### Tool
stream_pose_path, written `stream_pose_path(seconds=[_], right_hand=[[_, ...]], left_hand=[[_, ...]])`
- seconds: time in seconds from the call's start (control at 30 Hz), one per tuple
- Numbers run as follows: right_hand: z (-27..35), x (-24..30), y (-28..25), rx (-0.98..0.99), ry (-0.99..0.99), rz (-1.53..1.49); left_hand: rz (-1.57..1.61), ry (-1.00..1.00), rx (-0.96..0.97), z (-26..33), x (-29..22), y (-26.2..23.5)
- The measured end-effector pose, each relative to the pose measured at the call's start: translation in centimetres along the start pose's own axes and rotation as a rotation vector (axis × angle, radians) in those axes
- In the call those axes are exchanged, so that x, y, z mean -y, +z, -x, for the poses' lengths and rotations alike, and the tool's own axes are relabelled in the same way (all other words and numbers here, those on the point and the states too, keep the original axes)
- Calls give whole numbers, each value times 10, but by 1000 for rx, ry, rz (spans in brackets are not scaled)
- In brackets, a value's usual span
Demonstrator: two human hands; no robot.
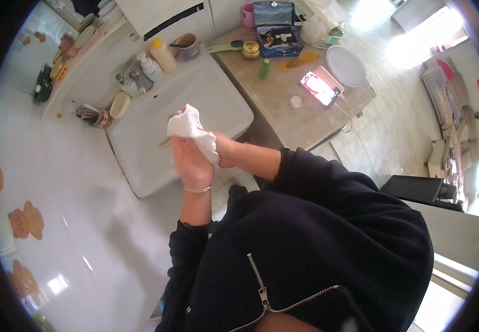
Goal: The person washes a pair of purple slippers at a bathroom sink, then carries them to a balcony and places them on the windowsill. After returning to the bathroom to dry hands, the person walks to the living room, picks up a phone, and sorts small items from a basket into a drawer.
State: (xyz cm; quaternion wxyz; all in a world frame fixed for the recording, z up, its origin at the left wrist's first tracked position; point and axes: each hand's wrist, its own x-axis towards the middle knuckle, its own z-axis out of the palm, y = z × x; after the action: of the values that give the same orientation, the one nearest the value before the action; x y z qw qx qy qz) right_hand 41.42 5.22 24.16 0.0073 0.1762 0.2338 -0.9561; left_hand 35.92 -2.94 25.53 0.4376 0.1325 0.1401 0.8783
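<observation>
"What did the white cloth (187, 123) look like?"

"Soft and crumpled, bunched into rounded folds at its far end, with a loose flap trailing back toward my right wrist. It caught the light and looked paler than the washbasin (149, 163) beneath."

"So it was over the basin?"

"Yes, held up above the near side of it, between my two hands."

"How did your hands stand?"

"My left hand (193, 165) pointed away from me, its forearm reaching almost straight ahead, a thin bracelet (197, 190) round the wrist. My right hand (226, 149) came in from the side, the forearm slanting across and the dark sleeve (328, 182) pushed back from the wrist. The two hands nearly met at their heels."

"Were they wide or narrow?"

"Both were holding the cloth, fairly close together (the folds covered most of my fingers, so I could not tell how tightly each one gripped)."

"And what lay nearby?"

"A phone (319, 88) with its screen lit lay on the worktop (283, 119) to my right, and a pump bottle (151, 69) stood at the basin's far edge."
</observation>
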Motion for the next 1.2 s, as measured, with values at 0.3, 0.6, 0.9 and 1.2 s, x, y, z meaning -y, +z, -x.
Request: stream_pose_path(seconds=[0.3,0.6,0.9,1.2], right_hand=[[2,4,-11,-33,-44,173],[10,19,-11,-77,-298,622],[33,41,17,-27,-875,1215],[48,56,30,61,-864,450]], left_hand=[[-653,126,-169,8,31,-1],[-1540,474,211,-11,33,-12],[-344,-293,11,-27,9,3],[-499,-201,52,-24,-18,-11]])
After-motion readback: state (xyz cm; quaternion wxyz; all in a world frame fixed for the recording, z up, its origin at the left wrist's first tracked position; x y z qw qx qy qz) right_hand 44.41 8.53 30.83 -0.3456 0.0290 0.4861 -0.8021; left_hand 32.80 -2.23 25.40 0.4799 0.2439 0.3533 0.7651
